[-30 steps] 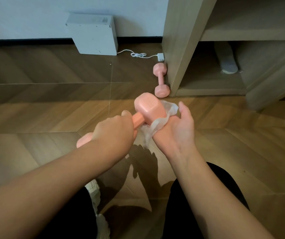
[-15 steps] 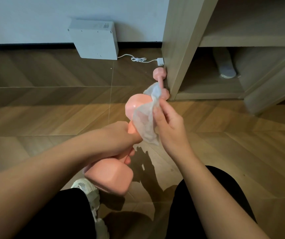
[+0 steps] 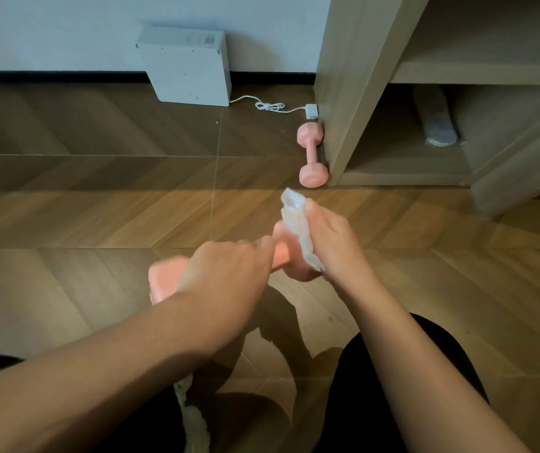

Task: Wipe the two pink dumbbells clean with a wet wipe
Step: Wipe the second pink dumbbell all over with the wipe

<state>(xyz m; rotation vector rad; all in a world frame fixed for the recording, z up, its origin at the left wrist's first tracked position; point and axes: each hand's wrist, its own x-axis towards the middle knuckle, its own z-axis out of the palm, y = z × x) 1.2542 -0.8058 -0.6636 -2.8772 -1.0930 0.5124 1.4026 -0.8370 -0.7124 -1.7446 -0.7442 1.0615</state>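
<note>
Open wooden floor is lying clear to the left and ahead of both hands. Far ahead, a white box is leaning against the wall, its cable trailing right to a plug. The second pink dumbbell is lying tight against the wooden shelf unit, which is blocking the right side.
</note>
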